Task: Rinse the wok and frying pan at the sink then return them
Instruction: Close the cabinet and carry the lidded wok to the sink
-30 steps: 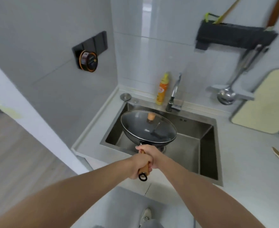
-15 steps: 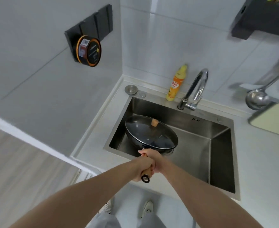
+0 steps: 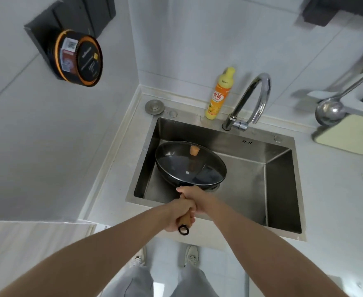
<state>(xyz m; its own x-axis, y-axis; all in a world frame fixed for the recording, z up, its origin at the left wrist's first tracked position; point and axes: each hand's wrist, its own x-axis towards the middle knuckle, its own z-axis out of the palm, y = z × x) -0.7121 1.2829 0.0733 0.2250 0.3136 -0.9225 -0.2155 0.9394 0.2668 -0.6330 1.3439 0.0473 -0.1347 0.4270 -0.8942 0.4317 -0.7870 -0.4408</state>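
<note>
A black wok [image 3: 172, 179] with a glass lid [image 3: 182, 166] and a cork-coloured knob sits low in the left part of the steel sink [image 3: 251, 189]. Its wooden handle [image 3: 185, 219] sticks out over the sink's front edge. My left hand [image 3: 177, 213] grips the handle near its end ring. Just ahead of it, my right hand [image 3: 197, 199] grips the same handle, closer to the wok. The curved tap [image 3: 255, 97] stands behind the sink, and no water shows. No frying pan is in view.
A yellow dish soap bottle [image 3: 219, 95] stands left of the tap. A ladle [image 3: 328, 112] hangs at the right above a pale cutting board [image 3: 351, 133]. A round black tin [image 3: 80, 58] sticks to the left wall. A drain plug [image 3: 154, 106] lies at the counter's corner.
The wok has come down from above the sink to low inside it, toward the left. Both hands kept their grip on the handle. The camera moved closer and tilted down.
</note>
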